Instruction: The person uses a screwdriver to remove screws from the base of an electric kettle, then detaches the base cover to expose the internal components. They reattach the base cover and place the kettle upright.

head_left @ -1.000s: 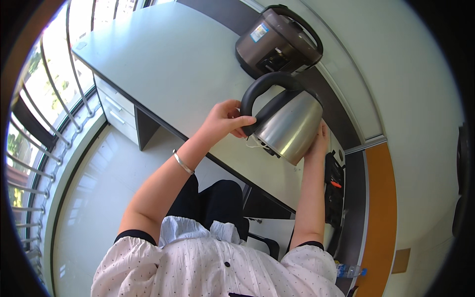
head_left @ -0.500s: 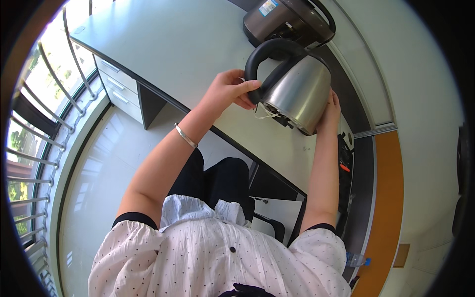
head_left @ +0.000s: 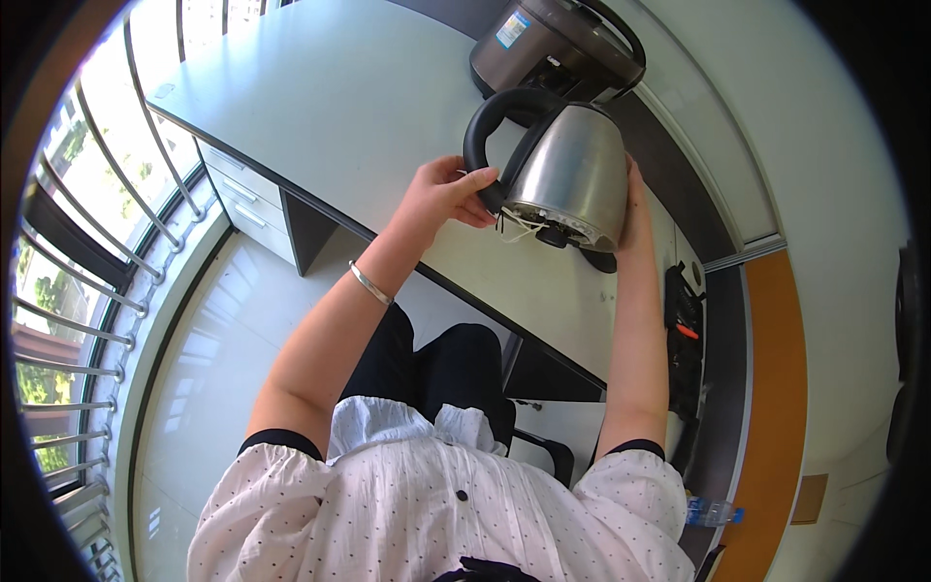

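Observation:
A brushed-steel electric kettle (head_left: pixel 574 167) with a thick black handle is held up over the desk, tilted so that part of its underside shows. That underside lacks a cover: pale loose wires (head_left: pixel 525 226) and a round black connector (head_left: pixel 552 236) are exposed. My left hand (head_left: pixel 451 192) closes on the lower end of the handle, thumb on top. Against the kettle's right side rests my right hand (head_left: pixel 632 209), its fingers mostly hidden behind the steel body. A dark rounded piece (head_left: pixel 599 260) shows just below the kettle; whether it is attached I cannot tell.
Behind the kettle stands a brown rice cooker (head_left: pixel 558 48) on the pale desk (head_left: pixel 320 87). A black tool pouch (head_left: pixel 685 339) with an orange-red item lies at the right. Drawers (head_left: pixel 244 199) and a barred window (head_left: pixel 78 252) are on the left; a plastic bottle (head_left: pixel 713 511) lies lower right.
The kettle has tipped so that more of its open underside and the black connector show. It has moved slightly left in view, both hands staying on it.

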Available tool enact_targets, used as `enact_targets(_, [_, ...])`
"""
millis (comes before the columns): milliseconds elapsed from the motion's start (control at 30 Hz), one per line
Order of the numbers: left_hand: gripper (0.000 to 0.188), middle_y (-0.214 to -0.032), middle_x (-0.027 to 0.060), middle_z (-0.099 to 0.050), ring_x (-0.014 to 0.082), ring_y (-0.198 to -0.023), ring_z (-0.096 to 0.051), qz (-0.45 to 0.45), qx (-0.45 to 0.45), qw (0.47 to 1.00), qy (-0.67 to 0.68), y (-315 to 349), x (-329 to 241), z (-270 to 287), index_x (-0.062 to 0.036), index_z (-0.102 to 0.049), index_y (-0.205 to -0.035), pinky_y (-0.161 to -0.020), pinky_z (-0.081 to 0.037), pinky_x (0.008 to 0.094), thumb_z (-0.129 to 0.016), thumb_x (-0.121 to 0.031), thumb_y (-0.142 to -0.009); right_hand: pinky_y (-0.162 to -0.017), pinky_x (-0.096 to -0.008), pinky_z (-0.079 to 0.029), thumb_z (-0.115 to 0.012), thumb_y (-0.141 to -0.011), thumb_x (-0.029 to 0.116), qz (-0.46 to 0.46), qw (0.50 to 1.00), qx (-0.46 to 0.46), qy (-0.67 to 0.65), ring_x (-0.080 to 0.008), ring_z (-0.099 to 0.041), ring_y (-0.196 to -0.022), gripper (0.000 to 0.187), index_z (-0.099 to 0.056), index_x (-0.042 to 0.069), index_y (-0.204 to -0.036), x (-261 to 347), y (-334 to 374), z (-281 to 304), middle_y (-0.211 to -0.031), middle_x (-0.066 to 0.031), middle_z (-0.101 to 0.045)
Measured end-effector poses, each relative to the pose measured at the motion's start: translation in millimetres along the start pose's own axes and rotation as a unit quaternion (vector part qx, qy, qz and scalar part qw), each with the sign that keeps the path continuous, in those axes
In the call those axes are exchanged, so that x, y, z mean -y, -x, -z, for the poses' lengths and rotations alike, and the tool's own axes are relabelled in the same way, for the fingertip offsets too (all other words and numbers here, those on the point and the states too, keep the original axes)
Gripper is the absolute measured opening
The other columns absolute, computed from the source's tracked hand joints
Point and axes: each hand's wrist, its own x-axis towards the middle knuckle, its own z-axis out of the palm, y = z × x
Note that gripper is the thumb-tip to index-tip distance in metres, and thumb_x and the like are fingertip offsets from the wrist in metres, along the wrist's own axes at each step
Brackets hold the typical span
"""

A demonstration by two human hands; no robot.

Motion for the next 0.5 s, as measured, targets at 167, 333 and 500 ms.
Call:
enact_targets(167, [0.04, -0.076, 0.0118, -0.064, 0.0196, -0.062, -0.067, 0.003, 0.014, 1.0, -0.005, 2, 1, 1, 0.0064, -0.054, -0.099, -0.058, -0.057, 0.0278, -0.068, -0.028, -0.084, -0.105, -0.0346, -0.033, -0.042, -0.093, 0.052, -0.038, 0.998, 0.001, -0.054, -0.0204, -0.035, -0.132, 0.064, -0.026, 0.02, -0.146, -16, 21, -4, -0.147, -0.0019, -0.031])
enact_targets(333, [0.034, -0.078, 0.0141, -0.064, 0.0222, -0.064, -0.067, 0.016, 0.008, 1.0, 0.003, 5, -2, -2, 0.0063, -0.053, -0.097, -0.062, -0.058, 0.0302, -0.065, -0.024, -0.086, -0.108, -0.0341, -0.028, -0.045, -0.094, 0.046, -0.037, 0.996, -0.001, -0.084, -0.0188, -0.031, -0.134, 0.059, -0.03, 0.021, -0.145, -26, 21, 6, -0.148, -0.0025, -0.03])
enact_targets(500, [0.034, -0.08, 0.0155, -0.064, 0.0234, -0.065, -0.067, 0.026, -0.02, 0.999, 0.022, 21, 2, -9, 0.0073, -0.052, -0.097, -0.062, -0.058, 0.031, -0.064, -0.023, -0.086, -0.105, -0.0351, -0.033, -0.044, -0.096, 0.039, -0.012, 0.995, 0.033, -0.094, -0.0186, -0.038, -0.13, 0.049, -0.041, 0.015, -0.139, -19, 33, 2, -0.142, -0.0026, -0.04])
